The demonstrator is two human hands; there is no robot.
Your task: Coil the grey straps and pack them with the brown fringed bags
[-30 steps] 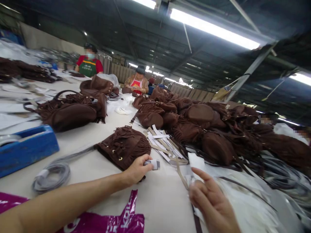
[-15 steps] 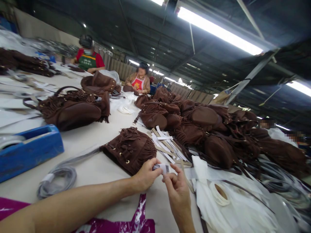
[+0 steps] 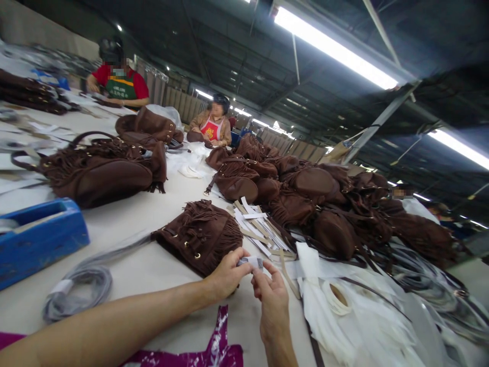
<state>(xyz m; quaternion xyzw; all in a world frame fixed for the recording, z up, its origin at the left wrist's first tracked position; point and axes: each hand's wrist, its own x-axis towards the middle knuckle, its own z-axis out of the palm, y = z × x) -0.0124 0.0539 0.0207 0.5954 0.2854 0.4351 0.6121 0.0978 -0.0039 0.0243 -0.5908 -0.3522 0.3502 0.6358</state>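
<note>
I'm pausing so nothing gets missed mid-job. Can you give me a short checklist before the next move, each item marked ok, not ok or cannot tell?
1. Left hand on the small white-and-grey bundle: ok, pinched between thumb and fingers.
2. Right hand gripping the bundle's other end: cannot tell; its fingertips are there, but the hold is unclear.
3. Bundle's wrapping fully secured: cannot tell, fingers cover part of it.
4. Fringed brown bag resting on the table: ok.
5. Grey-wrapped coil banded: ok, white band around it.
6. Space between the forearms free: not ok, purple plastic bag there.
</note>
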